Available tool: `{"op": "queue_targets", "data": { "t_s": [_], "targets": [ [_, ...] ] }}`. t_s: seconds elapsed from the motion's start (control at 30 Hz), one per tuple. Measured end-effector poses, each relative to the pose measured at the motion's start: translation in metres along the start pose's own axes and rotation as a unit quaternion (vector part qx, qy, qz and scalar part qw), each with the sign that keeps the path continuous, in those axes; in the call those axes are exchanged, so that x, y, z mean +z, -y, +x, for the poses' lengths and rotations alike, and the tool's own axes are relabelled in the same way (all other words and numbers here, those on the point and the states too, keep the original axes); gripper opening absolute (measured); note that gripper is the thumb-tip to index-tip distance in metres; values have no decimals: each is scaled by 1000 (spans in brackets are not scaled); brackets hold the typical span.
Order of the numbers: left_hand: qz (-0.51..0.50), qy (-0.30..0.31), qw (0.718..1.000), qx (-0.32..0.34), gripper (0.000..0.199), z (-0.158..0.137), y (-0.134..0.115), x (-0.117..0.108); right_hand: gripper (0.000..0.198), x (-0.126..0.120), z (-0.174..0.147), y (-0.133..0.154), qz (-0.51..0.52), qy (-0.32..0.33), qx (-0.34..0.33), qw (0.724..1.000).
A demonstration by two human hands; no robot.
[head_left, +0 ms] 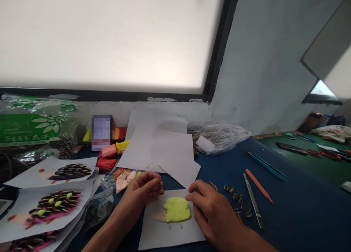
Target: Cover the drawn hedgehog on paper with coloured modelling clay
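Observation:
A sheet of white paper (153,237) lies in front of me, bearing a flat yellow-green clay shape (178,210) with a pale pinkish clay snout (159,214) at its left. Two small leg outlines are drawn below it. Above the paper's left corner is my left hand (145,188), its fingertips pinched together; whatever they may hold is too small to make out. My right hand (211,208) rests over the paper's right side, fingers apart and bent, the fingertips at the clay's upper right edge. Beside it lie several striped sunflower seeds (238,199).
Right of the seeds lie a scalpel-like metal tool (253,200), an orange pen-shaped tool (259,186) and blue tweezers (267,166). Finished seed hedgehog pictures (55,208) are stacked at left. Blank sheets (161,146), coloured clay packets (106,163) and a plastic bag (225,136) line the back.

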State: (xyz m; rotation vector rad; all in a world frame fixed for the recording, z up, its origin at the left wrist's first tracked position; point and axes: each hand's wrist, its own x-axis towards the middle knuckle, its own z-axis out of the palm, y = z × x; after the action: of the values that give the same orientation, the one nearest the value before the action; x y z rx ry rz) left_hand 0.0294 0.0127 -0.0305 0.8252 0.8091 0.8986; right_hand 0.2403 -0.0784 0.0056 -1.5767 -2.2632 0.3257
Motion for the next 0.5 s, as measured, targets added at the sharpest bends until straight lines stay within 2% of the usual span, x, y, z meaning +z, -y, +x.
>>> {"op": "queue_targets", "data": {
  "t_s": [0.5],
  "targets": [
    [9,13,1000,5,36,-2,-1,-1,40,7,-6,1,-81,81,7,993]
  ]
}}
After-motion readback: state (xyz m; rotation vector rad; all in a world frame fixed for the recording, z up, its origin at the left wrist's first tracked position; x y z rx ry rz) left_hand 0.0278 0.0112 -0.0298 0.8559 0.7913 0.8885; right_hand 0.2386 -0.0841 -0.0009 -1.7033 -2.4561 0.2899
